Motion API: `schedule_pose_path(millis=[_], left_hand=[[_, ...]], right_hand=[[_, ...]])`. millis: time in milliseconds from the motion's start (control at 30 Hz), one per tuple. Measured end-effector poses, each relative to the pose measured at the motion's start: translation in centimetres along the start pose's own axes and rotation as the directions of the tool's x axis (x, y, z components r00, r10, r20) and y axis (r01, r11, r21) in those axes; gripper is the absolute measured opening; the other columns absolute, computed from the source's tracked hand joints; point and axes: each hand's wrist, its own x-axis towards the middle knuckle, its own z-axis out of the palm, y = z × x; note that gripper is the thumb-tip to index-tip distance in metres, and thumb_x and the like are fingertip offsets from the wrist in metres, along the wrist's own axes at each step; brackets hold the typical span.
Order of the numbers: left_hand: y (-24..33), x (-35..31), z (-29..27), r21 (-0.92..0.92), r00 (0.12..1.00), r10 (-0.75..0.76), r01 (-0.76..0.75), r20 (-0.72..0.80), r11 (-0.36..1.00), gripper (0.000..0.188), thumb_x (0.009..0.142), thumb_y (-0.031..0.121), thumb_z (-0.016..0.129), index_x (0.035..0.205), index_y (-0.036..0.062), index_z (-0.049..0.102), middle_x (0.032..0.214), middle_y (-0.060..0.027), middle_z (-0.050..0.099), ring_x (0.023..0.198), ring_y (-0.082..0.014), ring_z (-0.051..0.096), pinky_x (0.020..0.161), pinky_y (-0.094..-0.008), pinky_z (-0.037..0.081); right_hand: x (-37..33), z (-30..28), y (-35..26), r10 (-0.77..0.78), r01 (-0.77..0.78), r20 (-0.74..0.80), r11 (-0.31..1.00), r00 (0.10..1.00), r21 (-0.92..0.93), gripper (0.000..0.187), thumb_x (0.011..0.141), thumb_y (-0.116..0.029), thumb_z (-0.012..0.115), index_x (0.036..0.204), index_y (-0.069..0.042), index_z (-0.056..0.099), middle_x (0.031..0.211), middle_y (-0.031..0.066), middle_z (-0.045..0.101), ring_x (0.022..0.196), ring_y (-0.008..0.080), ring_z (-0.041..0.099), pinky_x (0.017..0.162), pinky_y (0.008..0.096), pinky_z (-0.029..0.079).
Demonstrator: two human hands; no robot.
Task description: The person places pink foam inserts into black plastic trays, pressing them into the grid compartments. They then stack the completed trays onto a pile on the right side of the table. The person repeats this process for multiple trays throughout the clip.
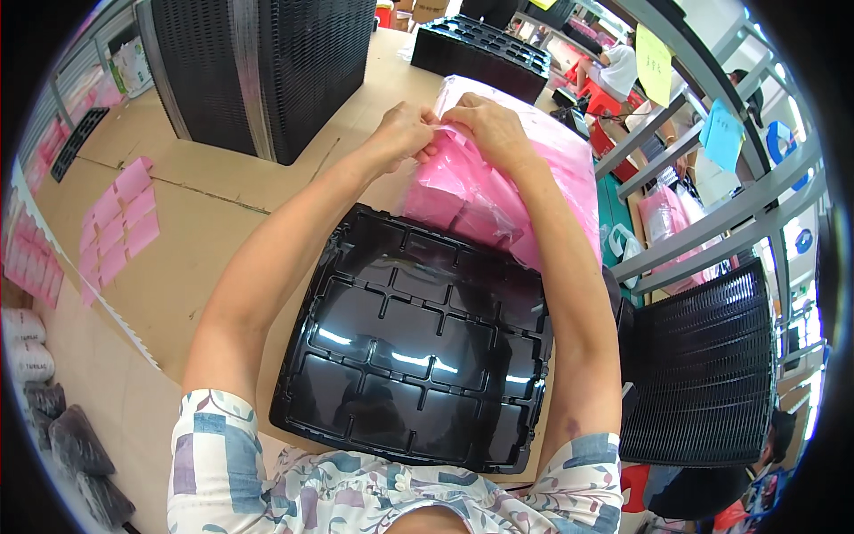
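Note:
Both my hands are together at the near left top of a large pink bundle (560,187) wrapped in clear plastic. My left hand (407,133) is closed, its fingertips pinching the edge of the plastic wrap. Close beside it, my right hand (489,132) has its fingers curled down on the same wrap, gripping it. The wrap (463,178) is bunched and creased under the fingers. Between my forearms lies a shiny black plastic tray (418,307) with several shallow compartments; nothing sits in them. The tray's far edge lies against the bundle.
A tall strapped stack of black trays (311,71) stands at the far left. Another black tray stack (480,58) is behind the bundle, and one more (703,374) at right. Pink sheets (120,222) lie on the cardboard-covered table (222,231). A metal rack (685,240) rises at right. People sit beyond.

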Motion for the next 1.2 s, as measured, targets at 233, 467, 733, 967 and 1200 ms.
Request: schedule_pose_path(millis=[233, 467, 733, 967, 1200], left_hand=[[0.7, 0.3, 0.7, 0.248, 0.998, 0.045, -0.055, 0.045, 0.967, 0.022, 0.087, 0.018, 0.071, 0.088, 0.0006, 0.059, 0.071, -0.0060, 0.061, 0.057, -0.0110, 0.057, 0.049, -0.0263, 0.049], [0.6, 0.8, -0.4, -0.144, 0.975, -0.123, 0.151, 0.187, 0.978, 0.013, 0.089, 0.014, 0.063, 0.086, 0.0018, 0.061, 0.072, -0.0053, 0.060, 0.064, -0.0114, 0.058, 0.054, -0.0254, 0.050], [0.3, 1.4, 0.4, 0.238, 0.999, -0.037, 0.031, 0.020, 0.971, 0.017, 0.089, 0.013, 0.059, 0.094, -0.0023, 0.065, 0.072, -0.0068, 0.062, 0.055, -0.0132, 0.059, 0.048, -0.0267, 0.052], [3.3, 0.4, -0.7, 0.703, 0.990, -0.080, -0.023, 0.113, 0.710, 0.021, 0.088, 0.016, 0.061, 0.087, -0.0034, 0.069, 0.075, -0.0129, 0.068, 0.058, -0.0178, 0.067, 0.050, -0.0287, 0.055], [2.3, 0.3, -1.3, 0.745, 0.998, 0.051, -0.064, 0.041, 0.664, 0.027, 0.085, 0.022, 0.063, 0.082, -0.0033, 0.070, 0.078, -0.0177, 0.070, 0.061, -0.0243, 0.070, 0.060, -0.0375, 0.057]], right_hand=[[-0.5, 2.0, 3.1, 0.076, -0.025, -0.081, 0.864, 0.994, 0.503, 0.019, 0.080, -0.006, 0.064, 0.093, -0.010, 0.076, 0.081, 0.0097, 0.072, 0.075, 0.0255, 0.068, 0.068, 0.0374, 0.052], [1.7, 0.9, 4.9, 0.168, -0.436, 0.434, 0.627, 0.885, 0.646, 0.015, 0.086, -0.010, 0.069, 0.097, -0.002, 0.075, 0.065, 0.0039, 0.062, 0.057, 0.0088, 0.053, 0.056, 0.0276, 0.046], [2.2, 0.8, 2.8, 0.088, -0.130, 0.139, 0.934, 0.986, 0.332, 0.018, 0.087, -0.014, 0.068, 0.097, -0.001, 0.074, 0.076, 0.0086, 0.070, 0.065, 0.0136, 0.060, 0.066, 0.0303, 0.049], [0.8, 1.3, 2.2, 0.174, -0.216, 0.130, 0.831, 0.976, 0.512, 0.019, 0.091, -0.016, 0.066, 0.100, -0.001, 0.074, 0.079, 0.0060, 0.071, 0.068, 0.0135, 0.060, 0.066, 0.0305, 0.049], [1.9, 0.4, 1.9, 0.079, -0.125, 0.101, 0.768, 0.992, 0.628, 0.022, 0.085, -0.017, 0.069, 0.103, -0.005, 0.075, 0.084, 0.0113, 0.074, 0.073, 0.0186, 0.066, 0.072, 0.0327, 0.053]])
